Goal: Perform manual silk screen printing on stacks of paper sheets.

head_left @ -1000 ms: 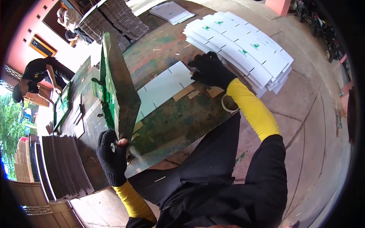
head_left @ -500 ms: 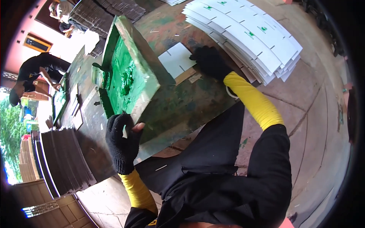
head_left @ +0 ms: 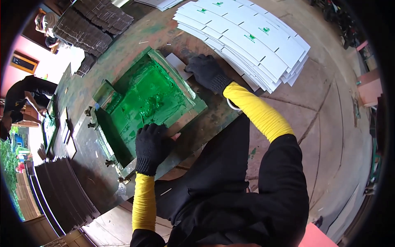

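The left hand (head_left: pixel 153 146) is clamping the near rim of the green frame (head_left: pixel 191 116) over the desk (head_left: pixel 160 39); the right hand (head_left: pixel 207 72) (its grip, I cannot tell) is resting at the white sheet (head_left: pixel 177 63).

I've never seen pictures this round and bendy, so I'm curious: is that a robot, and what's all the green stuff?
No robot here! A person is working with two hands in black gloves. The camera sits on their head and looks down; its wide, round lens makes straight edges look bent.

The left hand holds the near edge of a shallow frame, which has wet-looking green stuff inside. The right hand is beside a white sheet, partly hidden by the frame. I can't tell whether it's touching that sheet.

All this is on a stained table, with a pile of white sheets with green marks at the far right. On the left, another person bends over something green.
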`<state>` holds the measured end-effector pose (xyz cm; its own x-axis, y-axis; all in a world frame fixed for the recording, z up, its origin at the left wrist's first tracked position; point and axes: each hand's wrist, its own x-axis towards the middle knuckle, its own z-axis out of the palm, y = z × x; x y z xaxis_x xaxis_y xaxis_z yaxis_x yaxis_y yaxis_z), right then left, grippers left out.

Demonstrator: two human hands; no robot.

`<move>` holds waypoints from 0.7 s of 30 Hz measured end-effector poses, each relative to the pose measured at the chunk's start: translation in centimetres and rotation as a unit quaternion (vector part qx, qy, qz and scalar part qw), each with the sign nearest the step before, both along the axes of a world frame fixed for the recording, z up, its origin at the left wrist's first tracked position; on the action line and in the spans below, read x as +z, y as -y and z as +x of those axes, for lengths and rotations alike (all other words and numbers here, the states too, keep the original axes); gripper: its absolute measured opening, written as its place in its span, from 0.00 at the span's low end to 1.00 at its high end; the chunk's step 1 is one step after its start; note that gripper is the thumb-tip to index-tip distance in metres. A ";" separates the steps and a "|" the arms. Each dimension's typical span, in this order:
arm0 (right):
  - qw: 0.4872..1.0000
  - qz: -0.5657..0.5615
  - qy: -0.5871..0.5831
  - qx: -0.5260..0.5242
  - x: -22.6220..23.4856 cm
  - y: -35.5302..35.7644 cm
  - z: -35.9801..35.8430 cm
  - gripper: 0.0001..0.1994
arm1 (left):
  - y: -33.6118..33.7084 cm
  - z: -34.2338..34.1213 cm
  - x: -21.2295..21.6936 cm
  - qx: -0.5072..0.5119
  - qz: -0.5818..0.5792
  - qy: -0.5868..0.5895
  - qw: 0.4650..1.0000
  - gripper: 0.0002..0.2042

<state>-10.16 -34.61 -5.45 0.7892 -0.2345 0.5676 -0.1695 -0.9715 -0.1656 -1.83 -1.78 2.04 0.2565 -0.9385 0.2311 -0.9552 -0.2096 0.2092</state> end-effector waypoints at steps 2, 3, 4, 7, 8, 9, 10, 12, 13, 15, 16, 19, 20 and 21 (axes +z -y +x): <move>1.000 0.008 -0.016 -0.004 0.1 -0.4 0.2 0.09 | -0.1 0.4 -0.1 -0.012 0.015 -0.009 1.000 0.18; 0.999 0.031 -0.020 -0.009 0.1 -0.4 0.2 0.09 | -0.1 0.7 -0.3 -0.007 0.012 -0.013 1.000 0.18; 0.998 0.054 -0.024 -0.012 0.1 -0.5 0.3 0.09 | -0.1 0.8 -0.6 -0.008 0.007 -0.039 0.999 0.18; 0.993 0.094 -0.064 0.014 0.9 0.1 1.9 0.08 | -1.1 1.6 -1.1 0.027 -0.013 -0.087 0.996 0.19; 0.988 0.117 -0.100 0.020 1.4 0.7 2.2 0.07 | -0.8 1.8 -1.2 0.012 -0.014 -0.126 0.992 0.20; 0.995 0.083 -0.052 0.026 1.9 1.2 2.9 0.08 | -0.8 1.9 -1.2 0.003 -0.015 -0.164 0.986 0.21; 0.998 0.053 0.000 0.037 3.0 0.5 4.7 0.10 | -0.9 2.4 -1.9 -0.008 -0.021 -0.160 0.987 0.22; 0.994 0.052 0.019 0.093 5.1 -2.1 9.5 0.13 | -0.9 2.5 -2.3 -0.013 -0.029 -0.174 0.984 0.24; 0.992 0.047 0.041 0.108 6.5 -3.5 11.4 0.17 | -0.8 2.4 -2.1 -0.014 -0.032 -0.191 0.981 0.25; 0.987 0.043 0.066 0.141 7.5 -6.5 15.5 0.20 | -1.3 2.3 -1.8 0.019 -0.035 -0.190 0.981 0.26; 0.989 0.026 0.018 0.145 7.5 -8.3 18.1 0.27 | -1.4 2.2 -1.8 0.024 -0.032 -0.193 0.980 0.27; 0.988 -0.013 -0.067 0.136 7.6 -12.5 25.1 0.41 | -1.4 2.0 -1.8 0.037 -0.026 -0.197 0.979 0.28; 0.987 -0.033 -0.102 0.121 7.6 -13.8 27.2 0.46 | -1.7 2.1 -1.8 0.043 -0.020 -0.196 0.979 0.29; 0.986 -0.036 -0.103 0.128 7.9 -14.4 28.5 0.46 | -1.7 2.1 -1.7 0.044 -0.016 -0.197 0.979 0.29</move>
<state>18.33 -20.19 2.48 0.9174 0.0216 0.3973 0.0594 -0.9948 -0.0831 0.24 -0.12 0.31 0.4107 -0.9028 0.1274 -0.7776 -0.2739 0.5659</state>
